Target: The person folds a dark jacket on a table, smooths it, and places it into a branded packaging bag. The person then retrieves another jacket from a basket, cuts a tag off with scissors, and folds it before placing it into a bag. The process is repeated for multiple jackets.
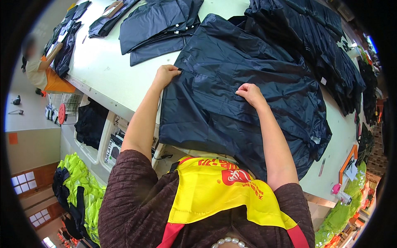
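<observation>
A dark navy garment (215,107) of thin shiny fabric lies spread over the table in front of me, its near edge hanging over the side. My left hand (167,75) pinches the garment's left edge between thumb and fingers. Over the middle of the cloth, my right hand (251,94) has its thumb and fingertips pressed together on the fabric. Whether a fold of cloth sits inside that right pinch is hard to see. Creases run across the garment around both hands.
Folded dark garments (159,25) are stacked at the far side of the white table (111,74). A larger dark heap (306,45) lies at the far right. A pen-like tool (321,167) and a pink-capped bottle (341,193) are at right. Another person (45,68) works at far left.
</observation>
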`<state>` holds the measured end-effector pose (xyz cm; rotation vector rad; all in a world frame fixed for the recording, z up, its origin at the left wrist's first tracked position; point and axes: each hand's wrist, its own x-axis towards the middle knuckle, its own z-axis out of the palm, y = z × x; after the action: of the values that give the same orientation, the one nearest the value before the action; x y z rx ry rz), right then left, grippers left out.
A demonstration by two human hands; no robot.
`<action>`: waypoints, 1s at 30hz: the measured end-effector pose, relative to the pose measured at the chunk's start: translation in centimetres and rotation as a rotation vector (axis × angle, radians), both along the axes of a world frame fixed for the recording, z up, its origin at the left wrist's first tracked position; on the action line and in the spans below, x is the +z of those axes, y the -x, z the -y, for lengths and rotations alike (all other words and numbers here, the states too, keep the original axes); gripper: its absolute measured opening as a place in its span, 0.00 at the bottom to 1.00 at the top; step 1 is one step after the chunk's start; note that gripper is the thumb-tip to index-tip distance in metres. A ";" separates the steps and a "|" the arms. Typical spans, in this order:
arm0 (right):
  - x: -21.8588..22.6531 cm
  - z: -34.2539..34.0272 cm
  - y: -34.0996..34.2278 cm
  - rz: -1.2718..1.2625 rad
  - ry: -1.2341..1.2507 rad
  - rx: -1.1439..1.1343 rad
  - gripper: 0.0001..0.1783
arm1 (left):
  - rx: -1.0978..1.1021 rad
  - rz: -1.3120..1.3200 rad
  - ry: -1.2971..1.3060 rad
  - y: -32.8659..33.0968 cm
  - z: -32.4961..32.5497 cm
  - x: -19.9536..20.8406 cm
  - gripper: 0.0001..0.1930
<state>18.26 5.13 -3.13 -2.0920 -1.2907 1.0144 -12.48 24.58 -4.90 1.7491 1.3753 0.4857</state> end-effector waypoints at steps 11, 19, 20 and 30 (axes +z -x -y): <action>0.4 -0.1 0.0 -0.028 -0.008 0.014 0.11 | 0.061 -0.212 0.151 0.3 -1.5 1.1 0.14; -0.3 -0.3 -0.4 0.067 -0.018 0.021 0.10 | -0.042 -0.310 0.276 0.6 -3.2 0.7 0.18; -0.5 -0.7 -0.2 0.097 0.006 0.050 0.11 | -0.038 -0.371 0.315 1.0 -3.9 0.1 0.19; -1.6 6.6 0.3 0.176 -0.590 -0.146 0.18 | 0.030 -0.119 0.044 1.7 -1.6 -1.5 0.17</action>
<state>17.94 -1.42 -4.71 -1.7995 -1.2979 0.3286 -14.18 26.22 -6.38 1.7480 1.4859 0.3699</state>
